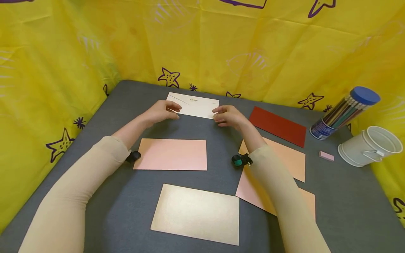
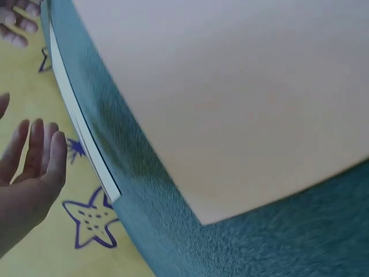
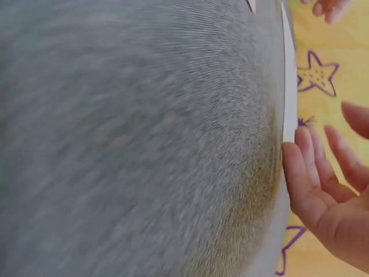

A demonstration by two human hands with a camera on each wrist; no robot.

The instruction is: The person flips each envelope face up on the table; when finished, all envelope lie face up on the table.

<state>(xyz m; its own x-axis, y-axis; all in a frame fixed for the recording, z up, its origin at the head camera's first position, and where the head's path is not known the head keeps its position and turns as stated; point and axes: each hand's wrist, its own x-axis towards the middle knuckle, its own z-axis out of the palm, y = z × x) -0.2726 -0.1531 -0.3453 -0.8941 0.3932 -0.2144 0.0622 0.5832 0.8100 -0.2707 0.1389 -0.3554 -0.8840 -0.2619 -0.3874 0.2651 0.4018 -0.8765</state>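
Observation:
A white envelope (image 1: 193, 107) with flap lines and small printing lies at the back of the table. My left hand (image 1: 161, 111) hovers at its left end, fingers loosely bent, thumb apart from them. At the right end is my right hand (image 1: 230, 116), its fingertips overlapping the envelope's edge in the head view. The left wrist view has the left hand (image 2: 31, 179) with fingers extended and nothing in them. In the right wrist view, the fingertips of the right hand (image 3: 328, 202) are right at the white strip of envelope (image 3: 289, 75). Nearer lies a pink envelope (image 1: 172, 154).
A pale gold envelope (image 1: 196, 214) lies in front. Orange and pink envelopes (image 1: 284, 158) overlap under the right forearm, with a red envelope (image 1: 278, 126) behind. At right are a tilted-looking pencil tub (image 1: 335, 117), a pink eraser (image 1: 326, 156) and a white metal bucket (image 1: 357, 149). Yellow cloth (image 1: 215, 45) surrounds the table.

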